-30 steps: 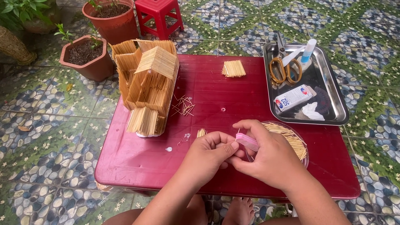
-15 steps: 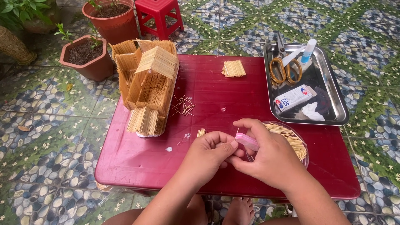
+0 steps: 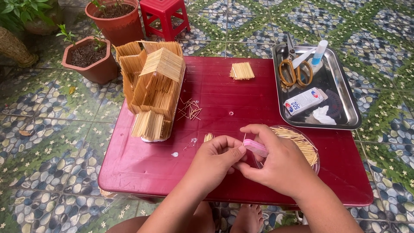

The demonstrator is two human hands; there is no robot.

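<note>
- Seen from my head camera, my right hand (image 3: 280,166) hovered over the near edge of the red table (image 3: 142,172), fingers curled around a small pink tool (image 3: 255,147), pinching it between thumb and forefinger.
- My left hand (image 3: 217,157) met it from the left, fingertips closed on the pink tool's near end together with a thin toothpick (image 3: 244,138) that stood up just above it. Both forearms came in from the bottom of the frame.
- Under my right hand lay a round clear dish (image 3: 311,144) filled with toothpicks lying side by side; my hand covered its near half.
- At the far right of the table sat a metal tray (image 3: 345,92). In it lay orange-handled scissors (image 3: 294,71), a white tube with a blue cap (image 3: 318,54), a small white box (image 3: 304,100) and a crumpled white scrap (image 3: 323,115).
- On the left side of the table stood a small house of toothpicks (image 3: 155,88), with loose toothpicks (image 3: 189,108) scattered just beside it.
- A flat square panel of toothpicks (image 3: 242,70) lay near the far edge, well apart from my hands.
- Beyond the table, on the patterned tile floor, stood two brown plant pots (image 3: 88,60) and a red stool (image 3: 166,15), the stool cut off at the top.
- What kind of tool the pink one was I could not tell, as my fingers hid most of it.
- My bare feet (image 3: 248,218) showed under the table.
</note>
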